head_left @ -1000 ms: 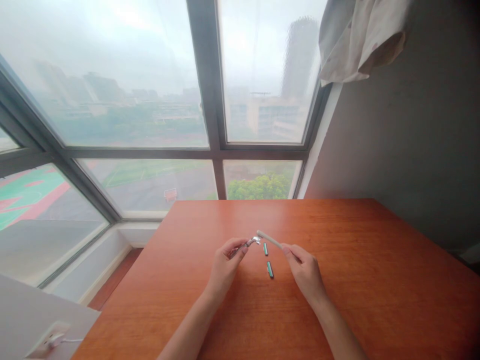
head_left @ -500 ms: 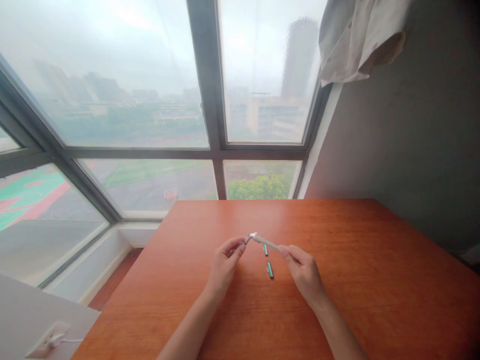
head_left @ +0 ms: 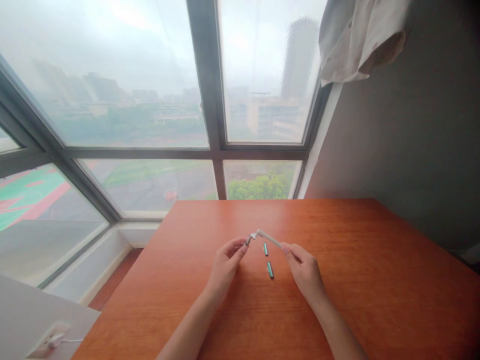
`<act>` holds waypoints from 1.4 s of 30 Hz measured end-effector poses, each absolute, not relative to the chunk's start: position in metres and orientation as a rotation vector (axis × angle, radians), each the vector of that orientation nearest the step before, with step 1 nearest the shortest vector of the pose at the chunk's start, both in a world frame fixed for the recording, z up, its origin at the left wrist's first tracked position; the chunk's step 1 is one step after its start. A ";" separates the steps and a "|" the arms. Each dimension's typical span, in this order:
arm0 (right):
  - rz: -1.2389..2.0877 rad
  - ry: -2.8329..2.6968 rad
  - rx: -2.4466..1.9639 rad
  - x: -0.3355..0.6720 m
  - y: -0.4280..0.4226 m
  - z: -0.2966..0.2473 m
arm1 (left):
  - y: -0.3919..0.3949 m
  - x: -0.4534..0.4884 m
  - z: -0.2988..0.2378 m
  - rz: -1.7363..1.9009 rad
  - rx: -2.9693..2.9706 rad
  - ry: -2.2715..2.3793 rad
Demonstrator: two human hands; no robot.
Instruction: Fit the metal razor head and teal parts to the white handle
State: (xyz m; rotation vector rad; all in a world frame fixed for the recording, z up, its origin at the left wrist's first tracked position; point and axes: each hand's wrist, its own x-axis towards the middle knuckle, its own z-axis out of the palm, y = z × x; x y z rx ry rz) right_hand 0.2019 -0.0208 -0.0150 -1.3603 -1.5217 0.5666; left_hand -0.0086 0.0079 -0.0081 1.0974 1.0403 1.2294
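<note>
My left hand pinches a slim, shiny metal razor handle between thumb and fingers, with its far end pointing up and to the right. In my right hand is a pale, slender toothbrush, gripped by its handle and tilted up to the left. Its white head meets or nearly meets the end of the razor handle above the table. Below the brush, a green-and-black razor cartridge lies on the tabletop, and a second razor cartridge lies closer to me.
The brown wooden table spreads under both hands. Beyond its far edge stand large framed windows. A light curtain hangs at upper right beside a grey wall. A plugged-in socket is at lower left.
The toothbrush head has shifted slightly up and to the right along the end of the razor handle. My left hand has moved a little to the right. The cartridges lie where they were.
</note>
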 end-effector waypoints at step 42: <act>0.330 -1.559 -1.835 0.223 -0.011 -0.034 | 0.005 -0.003 -0.012 1.204 0.934 0.982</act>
